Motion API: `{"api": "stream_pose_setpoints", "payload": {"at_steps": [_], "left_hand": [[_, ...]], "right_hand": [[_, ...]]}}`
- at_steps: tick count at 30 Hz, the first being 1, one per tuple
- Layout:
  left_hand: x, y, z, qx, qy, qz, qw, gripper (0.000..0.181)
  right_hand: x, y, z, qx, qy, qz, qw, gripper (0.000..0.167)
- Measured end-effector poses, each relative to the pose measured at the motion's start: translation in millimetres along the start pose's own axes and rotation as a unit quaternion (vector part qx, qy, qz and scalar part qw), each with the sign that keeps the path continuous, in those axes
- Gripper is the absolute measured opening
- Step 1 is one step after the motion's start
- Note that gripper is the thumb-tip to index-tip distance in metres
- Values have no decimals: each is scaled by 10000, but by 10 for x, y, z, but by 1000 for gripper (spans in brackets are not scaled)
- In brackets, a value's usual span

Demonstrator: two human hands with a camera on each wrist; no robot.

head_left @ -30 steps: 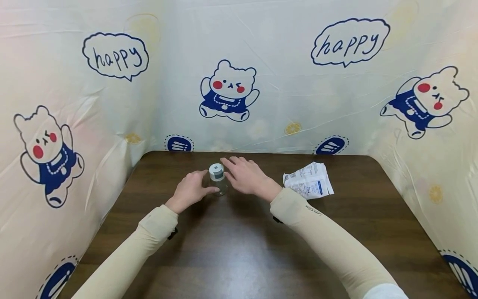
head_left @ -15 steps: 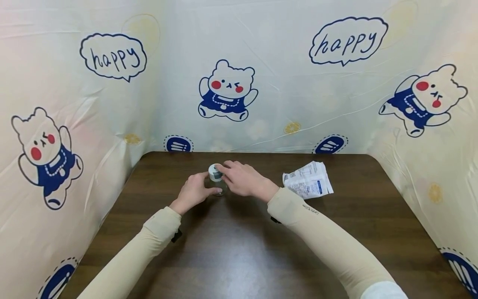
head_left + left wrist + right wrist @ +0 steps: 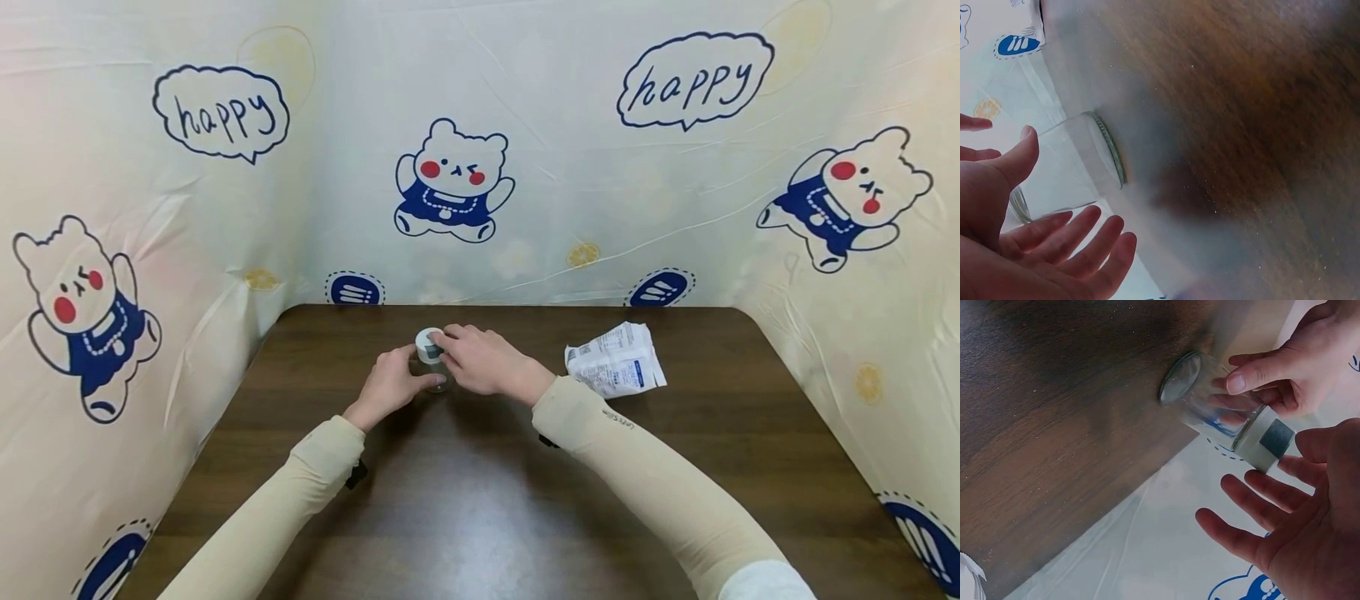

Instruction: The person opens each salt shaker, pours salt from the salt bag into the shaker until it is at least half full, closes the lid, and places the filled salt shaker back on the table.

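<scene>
Glass jar (image 3: 1069,162) w/ lid on, upright on the table (image 3: 450,475) nr the far edge, a bit L of centre in the head view. Clear sides; can't tell of anything inside. Lid (image 3: 1263,440) is white w/ a dark square patch (image 3: 1277,439) on it.

Jar sits btwn both hands. L grip (image 3: 390,379) is round the glass below the lid: thumb on the near side, fingers behind, seen thru the glass in the R wrist view. So it's holding the jar, narrowed to abt the jar's width, jar btwn thumb & fingers.

R grip (image 3: 483,360) is up at the lid, above & to the R of the L one. Thumb & index are at the lid, pinching it; other fingers spread out beside it, per the R wrist view. From the head view, fingertips cover part of the lid's top. Exact contact pts hard to tell.

Further out: white packet (image 3: 618,362), crumpled, printed w/ small text & a blue block, lying flat-ish on the table to the R, just beyond the R wrist, well apart from the jar. Text too small to read.

Both arms in beige sleeves (image 3: 300,467), dark gear under each wrist. Behind & at both sides, a pale curtain (image 3: 555,158) w/ bears, "happy" bubbles & orange slices.
</scene>
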State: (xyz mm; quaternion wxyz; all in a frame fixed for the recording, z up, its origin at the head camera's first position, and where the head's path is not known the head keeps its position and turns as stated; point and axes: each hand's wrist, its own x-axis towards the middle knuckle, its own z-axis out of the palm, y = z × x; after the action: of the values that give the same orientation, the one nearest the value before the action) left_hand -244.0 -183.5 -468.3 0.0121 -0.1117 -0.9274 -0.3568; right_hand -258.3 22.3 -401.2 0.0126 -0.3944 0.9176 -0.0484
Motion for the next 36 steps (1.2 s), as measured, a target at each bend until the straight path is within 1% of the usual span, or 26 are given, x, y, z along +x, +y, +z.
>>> {"api": "stream_pose_setpoints", "payload": {"at_steps": [4, 12, 17, 24, 30, 33, 36], "left_hand": [[-4, -8, 20, -117, -24, 25, 9999, 53], [13, -31, 29, -61, -95, -143, 9998, 52], [17, -19, 41, -106, -42, -119, 9999, 52], [49, -21, 45, -152, -21, -94, 9998, 50], [52, -20, 44, -175, -8, -127, 9998, 49], [47, -20, 48, -154, -22, -69, 9999, 49], [37, -14, 54, -171, -14, -44, 9998, 48]], "right_hand": [[-7, -2, 0, 94, 7, -24, 10000, 47], [-14, -20, -13, 106, 27, -11, 9999, 47], [-8, -15, -1, 141, -34, 18, 9999, 48], [-18, -15, -2, 206, -10, 21, 9998, 48], [-23, -14, 0, 296, 119, -12, 9995, 47], [-27, -12, 2, 303, 189, -1, 9994, 46], [-31, -7, 14, 427, 229, 29, 9988, 46]]}}
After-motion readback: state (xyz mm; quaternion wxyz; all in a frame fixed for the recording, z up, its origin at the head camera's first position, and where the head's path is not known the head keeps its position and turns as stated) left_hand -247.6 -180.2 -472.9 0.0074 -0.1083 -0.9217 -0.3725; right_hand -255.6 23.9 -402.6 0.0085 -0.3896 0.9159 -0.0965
